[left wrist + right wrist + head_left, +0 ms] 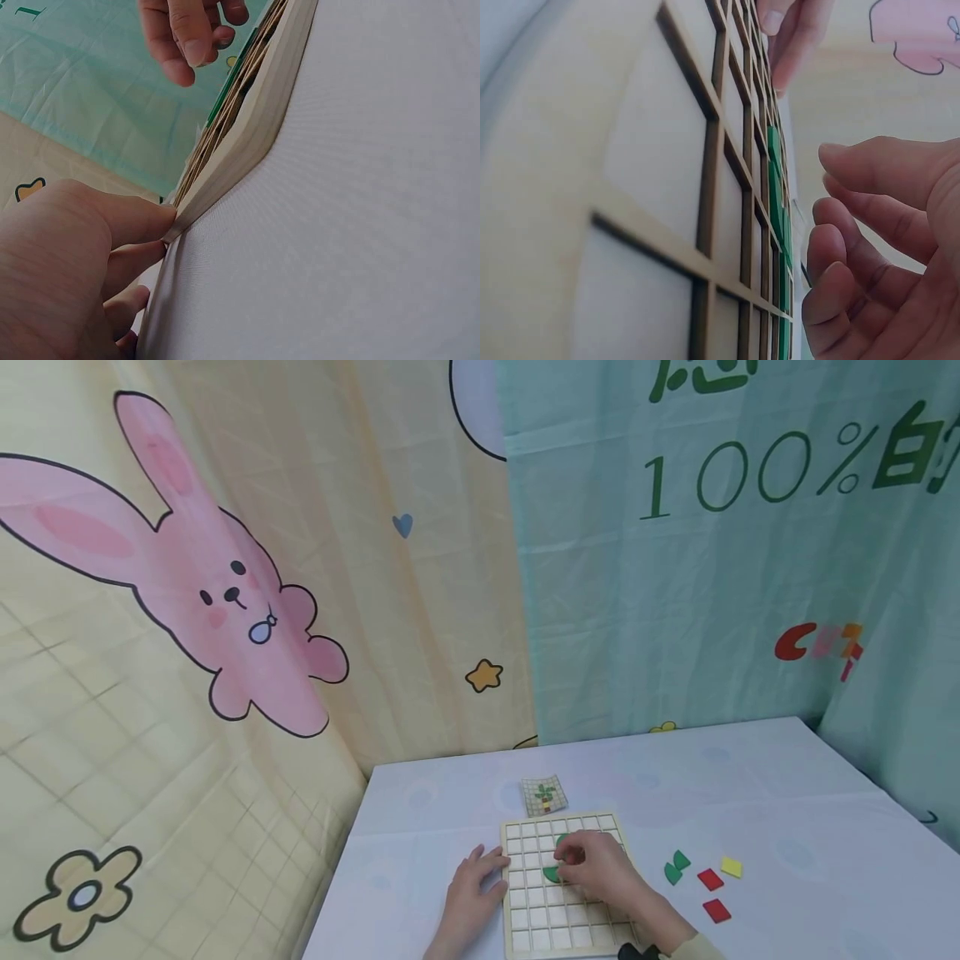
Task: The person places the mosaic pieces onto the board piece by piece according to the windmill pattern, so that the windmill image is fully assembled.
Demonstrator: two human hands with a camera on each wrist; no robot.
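My left hand (471, 893) rests at the left edge of a pale wooden grid board (507, 910), its fingertips touching the frame, as the left wrist view shows close up. Over the middle of the board is my right hand (600, 868), with loosely bent fingers and nothing between thumb and fingertips in the right wrist view. A green piece (551, 875) lies in the grid beside those fingertips. Another green piece (562, 839) shows just above it, partly covered by the hand. From the right wrist, several green pieces (775, 199) appear set among the grid bars.
Behind the board lies a small gridded card (543, 796) with a green and brown picture. To the right are two green pieces (672, 874), two red pieces (710, 880) and a yellow piece (731, 867) on the white table (420, 835). Printed curtains (420, 610) hang behind.
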